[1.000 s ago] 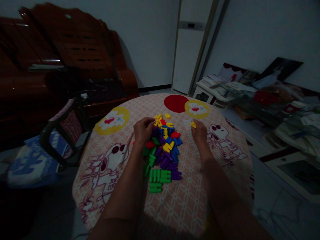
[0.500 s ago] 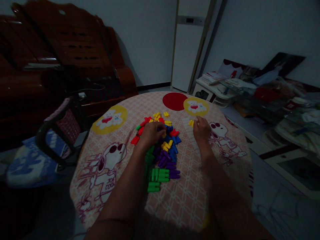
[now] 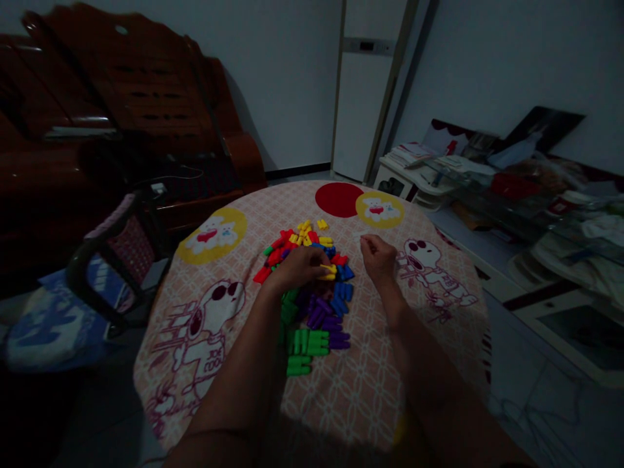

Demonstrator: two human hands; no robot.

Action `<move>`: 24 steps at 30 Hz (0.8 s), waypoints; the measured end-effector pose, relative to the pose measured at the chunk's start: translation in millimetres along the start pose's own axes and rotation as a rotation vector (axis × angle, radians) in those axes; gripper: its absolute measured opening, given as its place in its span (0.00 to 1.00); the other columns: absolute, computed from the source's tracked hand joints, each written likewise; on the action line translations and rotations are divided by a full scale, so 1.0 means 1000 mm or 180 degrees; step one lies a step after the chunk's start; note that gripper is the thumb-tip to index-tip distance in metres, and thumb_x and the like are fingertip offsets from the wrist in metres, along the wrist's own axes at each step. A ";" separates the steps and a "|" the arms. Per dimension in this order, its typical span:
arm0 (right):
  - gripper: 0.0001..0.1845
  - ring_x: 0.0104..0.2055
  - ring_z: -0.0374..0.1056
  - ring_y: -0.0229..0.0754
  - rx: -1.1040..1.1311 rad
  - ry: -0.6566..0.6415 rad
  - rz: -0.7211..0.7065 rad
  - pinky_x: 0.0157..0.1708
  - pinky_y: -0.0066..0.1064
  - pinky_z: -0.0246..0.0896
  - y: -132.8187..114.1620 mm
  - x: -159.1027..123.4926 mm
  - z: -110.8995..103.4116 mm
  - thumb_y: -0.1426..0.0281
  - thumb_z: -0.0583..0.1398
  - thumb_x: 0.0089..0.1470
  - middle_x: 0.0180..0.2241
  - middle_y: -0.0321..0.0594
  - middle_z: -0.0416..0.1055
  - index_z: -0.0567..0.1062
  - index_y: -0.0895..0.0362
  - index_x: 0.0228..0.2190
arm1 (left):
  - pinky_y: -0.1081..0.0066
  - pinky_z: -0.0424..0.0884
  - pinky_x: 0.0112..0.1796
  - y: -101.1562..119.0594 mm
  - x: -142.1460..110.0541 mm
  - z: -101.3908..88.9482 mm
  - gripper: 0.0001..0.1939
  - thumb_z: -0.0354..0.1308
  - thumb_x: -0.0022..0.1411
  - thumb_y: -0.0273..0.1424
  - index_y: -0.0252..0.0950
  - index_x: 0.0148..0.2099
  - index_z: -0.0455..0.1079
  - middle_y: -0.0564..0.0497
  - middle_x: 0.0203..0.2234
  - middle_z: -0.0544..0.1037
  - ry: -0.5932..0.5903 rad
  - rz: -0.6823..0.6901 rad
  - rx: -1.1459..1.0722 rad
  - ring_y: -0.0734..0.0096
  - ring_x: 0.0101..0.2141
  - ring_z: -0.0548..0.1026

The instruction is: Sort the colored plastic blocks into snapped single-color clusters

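Observation:
A heap of small plastic pegs (image 3: 312, 292) in yellow, red, blue, purple and green lies in the middle of a round table (image 3: 429, 338) with a cartoon-print cloth. My left hand (image 3: 299, 266) rests on the heap, fingers closed round a yellow peg (image 3: 329, 268) that sticks out to the right. My right hand (image 3: 376, 255) hovers just right of the heap, fingers curled together; what they hold, if anything, I cannot make out. Red pegs (image 3: 273, 257) lie at the heap's left, green pegs (image 3: 305, 344) at its near end.
A dark chair (image 3: 112, 253) stands at the table's left edge, with a dark wooden sofa (image 3: 121, 117) behind it. A low white table (image 3: 419, 175) piled with papers and clutter lies to the right. A white cabinet (image 3: 363, 97) stands against the far wall.
My left hand slid right across the heap and now pinches a yellow peg. My right hand drew in toward the heap; the yellow peg seen by its fingertips no longer shows.

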State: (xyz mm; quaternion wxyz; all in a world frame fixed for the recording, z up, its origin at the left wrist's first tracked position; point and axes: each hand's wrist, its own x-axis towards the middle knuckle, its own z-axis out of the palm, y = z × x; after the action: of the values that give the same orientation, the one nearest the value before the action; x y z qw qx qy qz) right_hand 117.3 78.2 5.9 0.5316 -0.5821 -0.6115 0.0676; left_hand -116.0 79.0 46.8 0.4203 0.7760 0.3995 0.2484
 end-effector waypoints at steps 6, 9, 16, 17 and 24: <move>0.19 0.16 0.62 0.35 0.1466 -0.1021 0.0858 0.16 0.26 0.58 -0.018 -0.001 0.008 0.52 0.63 0.50 0.17 0.34 0.71 0.77 0.57 0.25 | 0.70 0.73 0.28 -0.008 0.007 0.003 0.18 0.65 0.53 0.40 0.34 0.43 0.76 0.48 0.30 0.81 0.0862 -0.0075 -0.0883 0.67 0.27 0.77; 0.24 0.14 0.61 0.33 0.1838 -0.1405 0.1095 0.11 0.23 0.53 -0.024 -0.004 0.013 0.48 0.64 0.47 0.17 0.34 0.72 0.76 0.57 0.24 | 0.71 0.73 0.28 -0.010 0.010 0.008 0.17 0.66 0.51 0.39 0.34 0.41 0.75 0.50 0.29 0.81 0.0908 -0.0027 -0.0837 0.68 0.27 0.77; 0.22 0.22 0.70 0.36 0.2276 -0.1397 0.1295 0.18 0.25 0.65 -0.027 -0.005 0.020 0.55 0.69 0.41 0.26 0.36 0.77 0.81 0.57 0.34 | 0.71 0.73 0.35 -0.001 0.013 0.020 0.07 0.63 0.52 0.30 0.36 0.36 0.73 0.51 0.32 0.80 0.1272 0.0155 0.0107 0.68 0.33 0.78; 0.22 0.23 0.70 0.36 0.2306 -0.1378 0.1281 0.19 0.25 0.66 -0.027 -0.005 0.021 0.57 0.69 0.40 0.28 0.35 0.78 0.81 0.57 0.37 | 0.71 0.73 0.35 0.000 0.014 0.022 0.07 0.63 0.53 0.30 0.36 0.36 0.72 0.51 0.31 0.80 0.1318 0.0151 0.0176 0.69 0.32 0.77; 0.25 0.24 0.69 0.36 0.2022 -0.1333 0.1161 0.19 0.26 0.65 -0.026 -0.009 0.027 0.64 0.68 0.40 0.30 0.35 0.77 0.81 0.57 0.43 | 0.69 0.72 0.35 0.003 0.018 0.033 0.04 0.61 0.54 0.28 0.36 0.35 0.72 0.51 0.29 0.78 0.1220 0.0181 0.0464 0.67 0.31 0.76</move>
State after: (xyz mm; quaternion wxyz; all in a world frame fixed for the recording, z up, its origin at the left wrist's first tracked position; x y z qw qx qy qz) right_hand 79.0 77.9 7.5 0.5282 -0.4617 -0.5421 0.4626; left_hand -81.3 77.9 32.9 0.2722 0.7538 0.4670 0.3736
